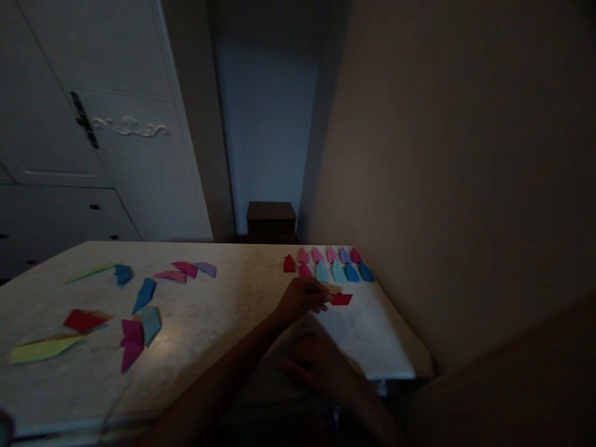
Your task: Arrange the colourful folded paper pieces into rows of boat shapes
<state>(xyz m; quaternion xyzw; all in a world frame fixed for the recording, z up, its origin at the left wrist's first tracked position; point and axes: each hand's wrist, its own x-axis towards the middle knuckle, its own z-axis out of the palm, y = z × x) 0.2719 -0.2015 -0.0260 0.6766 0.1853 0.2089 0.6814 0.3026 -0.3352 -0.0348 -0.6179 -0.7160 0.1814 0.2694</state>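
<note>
My left hand (305, 296) reaches over the table with its fingers pinched on a small red folded paper piece (342, 299), which points to the right. Close to me, in shadow, my right hand (316, 363) is near the table's front edge. Its thumb and fingers look apart, and I see nothing in them. Just beyond my left hand, two rows of small folded paper pieces lie side by side. They include a red piece (289, 264), a pink piece (303, 254), a light blue piece (338, 271) and a blue piece (366, 272).
Across the left of the pale table (200, 335) lie scattered folded papers, among them a yellow-green piece (44, 349), a red piece (86, 320), a magenta piece (132, 343) and a blue piece (144, 295). A wall (442, 186) borders the right side. White cabinets (125, 167) stand beyond.
</note>
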